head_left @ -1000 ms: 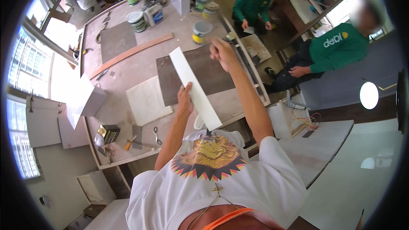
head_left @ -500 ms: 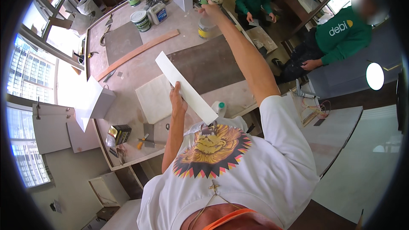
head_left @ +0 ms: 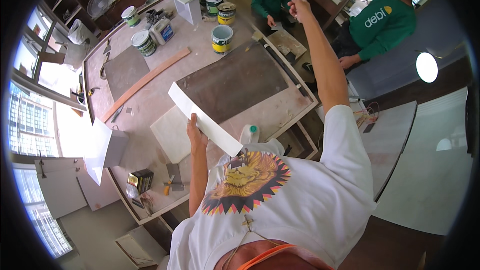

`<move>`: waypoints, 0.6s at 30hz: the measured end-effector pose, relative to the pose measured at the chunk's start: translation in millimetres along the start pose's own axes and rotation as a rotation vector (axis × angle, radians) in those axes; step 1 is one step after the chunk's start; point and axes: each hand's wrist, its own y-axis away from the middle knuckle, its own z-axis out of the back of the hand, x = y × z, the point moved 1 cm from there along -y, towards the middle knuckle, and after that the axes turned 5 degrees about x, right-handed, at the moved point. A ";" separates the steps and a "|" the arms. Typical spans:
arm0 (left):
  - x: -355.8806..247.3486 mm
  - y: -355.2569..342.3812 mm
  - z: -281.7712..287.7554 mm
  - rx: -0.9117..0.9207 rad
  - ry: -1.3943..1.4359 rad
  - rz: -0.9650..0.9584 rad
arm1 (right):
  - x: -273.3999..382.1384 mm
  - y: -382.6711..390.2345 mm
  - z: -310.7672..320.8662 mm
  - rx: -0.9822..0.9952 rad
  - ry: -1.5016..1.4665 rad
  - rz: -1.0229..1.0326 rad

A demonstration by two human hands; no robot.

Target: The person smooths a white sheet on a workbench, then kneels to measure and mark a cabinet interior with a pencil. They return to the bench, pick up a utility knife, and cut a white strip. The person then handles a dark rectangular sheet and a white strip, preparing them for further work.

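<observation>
My left hand is closed round a long, narrow white board, thumb on its upper face. The board slants from over the worktable down to my shirt front. My right arm is stretched far out to the right, and the right hand is raised past the table's edge with its fingers curled. Whatever it may hold is too small to make out. Left of that hand, on the table, stands an open can with a yellow band. A white bottle with a green cap stands by the board's near end.
The worktable bears a dark sheet, a wooden strip, a white jug, a lidded tub and a putty knife. Two people in green tops, one a crouching person, the other a standing person, are beyond the right edge.
My right hand has swung right, away from above the yellow-banded can, out past the table edge. The left hand still grips the white board. The view has shifted somewhat.
</observation>
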 end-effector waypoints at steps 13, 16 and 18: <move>27.6 -15.5 -42.3 0.164 -0.038 -0.063 | -114.5 200.6 -148.0 0.615 0.268 -0.028; 21.4 -0.7 -71.3 0.169 -0.061 -0.106 | -187.3 262.8 -186.6 0.756 0.070 -0.266; 10.9 7.4 -72.2 0.180 -0.119 -0.130 | -198.0 290.5 -214.1 0.794 0.039 -0.319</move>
